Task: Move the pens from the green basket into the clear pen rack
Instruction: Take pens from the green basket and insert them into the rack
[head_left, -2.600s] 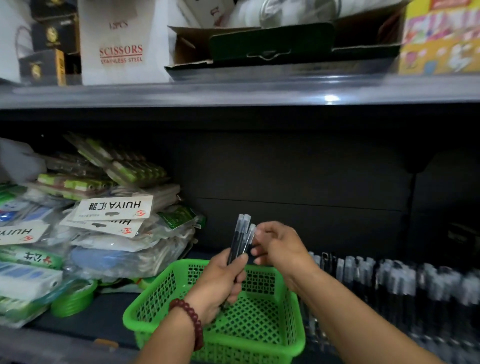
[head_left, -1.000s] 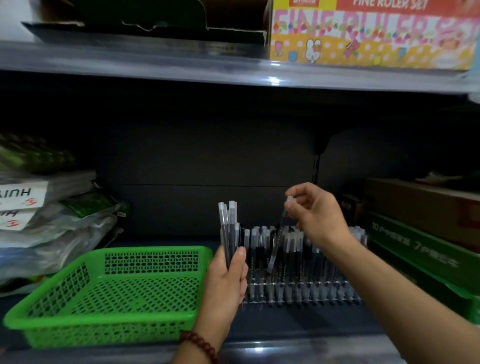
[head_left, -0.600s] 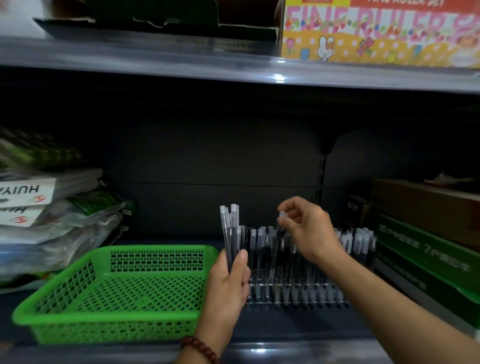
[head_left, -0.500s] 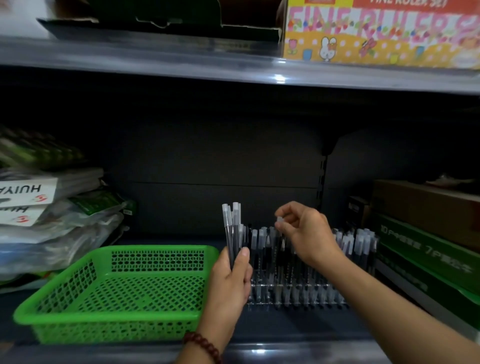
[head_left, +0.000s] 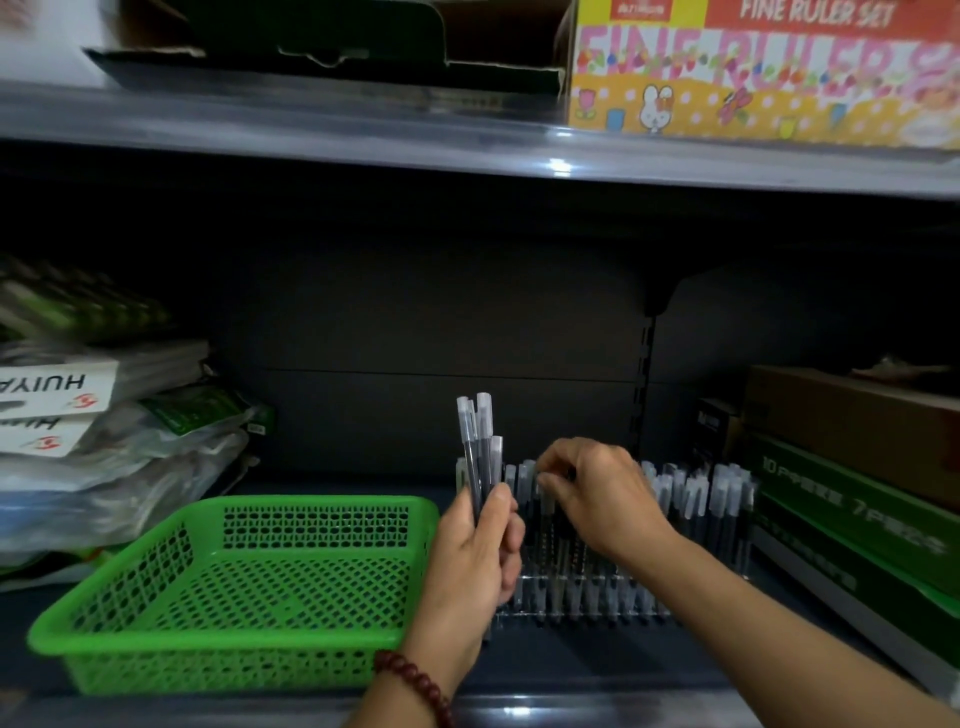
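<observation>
Dark metal shelving backs the whole scene, and the work sits on its lower shelf (head_left: 571, 667). I have the left hand (head_left: 475, 561) wrapped round a bundle of pens (head_left: 480, 452), fingers and thumb curled on the lower barrels so the capped ends stand upright above the fist. Held that way just beside the rack, I judge it serves as ready stock, so the other hand has only a short way to go for each one.

The right hand (head_left: 597, 493) is down over the clear pen rack (head_left: 582, 605), thumb and forefinger pinched on the cap of a single pen (head_left: 545, 512) standing among the racked pens (head_left: 727, 493). I take it to be seating that pen in its slot, though the fingers hide the slot itself. Those pens stand cap-up in close rows, which leaves narrow gaps and accounts for the fingertip grip from above.

Just left of the rack lies the green basket (head_left: 234, 644), its near corner behind the left wrist. I see no pens in it, so what remains to move looks to be the bundle alone.

Further out, plastic-wrapped packets (head_left: 104, 457) are piled at the left, green boxes (head_left: 852, 525) lie stacked right of the rack, and a ruler set box (head_left: 753, 78) stands on the shelf above.
</observation>
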